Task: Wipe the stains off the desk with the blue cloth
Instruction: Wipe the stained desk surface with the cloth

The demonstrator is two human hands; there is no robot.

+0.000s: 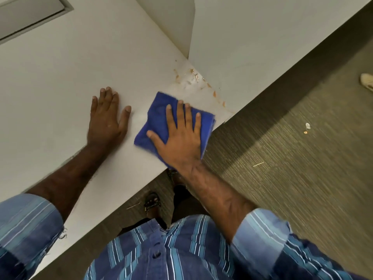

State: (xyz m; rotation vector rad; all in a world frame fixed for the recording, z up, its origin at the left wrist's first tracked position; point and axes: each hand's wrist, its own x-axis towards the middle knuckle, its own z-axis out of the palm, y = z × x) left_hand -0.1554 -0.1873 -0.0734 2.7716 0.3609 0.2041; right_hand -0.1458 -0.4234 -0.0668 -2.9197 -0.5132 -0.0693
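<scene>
Right hand lies flat on the cloth, fingers straight and spread, pressing it to the desk; nothing gripped. Cloth is folded, blue, at the desk's near edge, one corner overhanging by the wrist. Left hand at 9 o'clock of the cloth, palm down on bare desk, fingers straight, thumb out toward the cloth, not touching it.

Stains: orange-brown smears and pale flecks at 1 o'clock of the cloth, strung along the seam where a 2nd white panel meets the desk, running down to the desk corner. Nearest smears lie just beyond the cloth's far edge.

Desk white, matte. Grey framed panel at 10 o'clock, far corner.

Floor grey-brown striated carpet. On it: small white scrap and orange crumb at 3 o'clock, thin pale stick nearer. Pale shoe at frame's right edge. Striped blue shirt and sandalled foot at 6 o'clock.
</scene>
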